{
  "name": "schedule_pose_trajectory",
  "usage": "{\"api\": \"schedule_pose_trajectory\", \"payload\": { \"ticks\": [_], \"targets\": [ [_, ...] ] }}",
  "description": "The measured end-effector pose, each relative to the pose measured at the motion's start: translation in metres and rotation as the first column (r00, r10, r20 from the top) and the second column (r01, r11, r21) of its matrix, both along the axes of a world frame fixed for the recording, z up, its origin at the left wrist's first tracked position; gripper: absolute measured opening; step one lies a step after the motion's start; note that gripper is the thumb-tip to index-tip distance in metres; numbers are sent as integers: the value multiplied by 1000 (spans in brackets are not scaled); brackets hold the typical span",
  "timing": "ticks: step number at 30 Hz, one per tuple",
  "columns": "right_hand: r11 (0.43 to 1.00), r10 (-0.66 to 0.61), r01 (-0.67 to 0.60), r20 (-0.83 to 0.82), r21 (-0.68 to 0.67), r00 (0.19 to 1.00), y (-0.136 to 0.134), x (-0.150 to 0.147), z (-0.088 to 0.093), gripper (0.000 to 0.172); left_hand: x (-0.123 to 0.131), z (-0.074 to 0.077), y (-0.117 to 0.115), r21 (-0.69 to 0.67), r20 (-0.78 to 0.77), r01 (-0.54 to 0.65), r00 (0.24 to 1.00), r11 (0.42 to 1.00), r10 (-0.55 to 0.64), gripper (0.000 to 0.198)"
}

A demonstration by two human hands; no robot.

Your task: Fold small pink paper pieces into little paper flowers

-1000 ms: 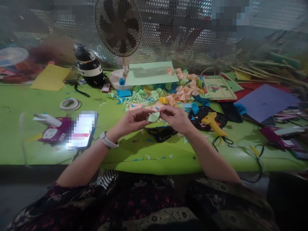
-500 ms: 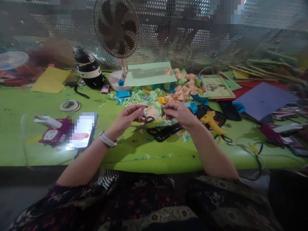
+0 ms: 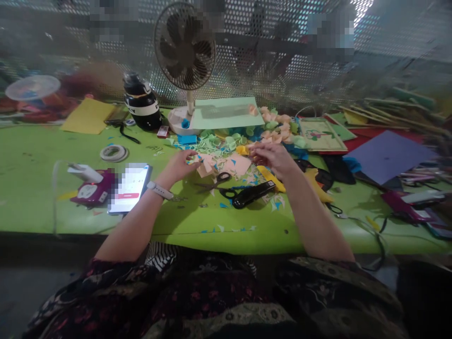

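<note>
I'm sitting at a paper-craft workbench, more a small workshop than a home table. My green tabletop (image 3: pixel 42 155) is littered with paper scraps (image 3: pixel 219 162), scissors (image 3: pixel 215 182), a yellow glue gun (image 3: pixel 314 181), a roll of tape (image 3: pixel 113 152) and finished paper flowers (image 3: pixel 275 127) (peach, green and blue ones). Coloured sheets (image 3: pixel 388 153) and sticks (image 3: pixel 388 110) pile up at the right, and a desk fan (image 3: pixel 185 47) stands against a perforated metal screen (image 3: pixel 268 61).

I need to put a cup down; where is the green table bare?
Bare green lies left of the tape roll and along the table front edge below the scissors. Paper scraps crowd between the left hand and right hand.
</note>
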State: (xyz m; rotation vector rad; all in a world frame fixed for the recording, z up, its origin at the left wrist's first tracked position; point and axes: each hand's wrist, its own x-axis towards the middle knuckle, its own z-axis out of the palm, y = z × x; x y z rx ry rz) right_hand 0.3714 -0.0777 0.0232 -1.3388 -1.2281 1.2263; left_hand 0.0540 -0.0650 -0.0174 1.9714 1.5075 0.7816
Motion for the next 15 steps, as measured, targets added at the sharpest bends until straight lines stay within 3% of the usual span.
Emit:
{"api": "schedule_pose_trajectory", "payload": {
  "ticks": [5, 11, 13, 15],
  "targets": [
    [955, 295, -286, 327, -78, 898, -2, -14, 7, 17, 6, -8, 1, -38, 6, 91, 996, 995, -91, 44],
    [926, 361, -354, 580, -131, 730, 11, -13, 3, 21, 6, -11, 4, -39, 87, 119, 990, 992, -115, 33],
    [930, 305, -354, 742, -97, 597, 16, -15, 2, 22, 6, -10, 4, -73, 97, 130, 988, 989, -123, 29],
    [928, 243, -357, 894, -103, 376, 21, -17, 2, 27, 6, -9, 3, -88, 93, 137, 987, 987, -128, 25]
  ]
}}
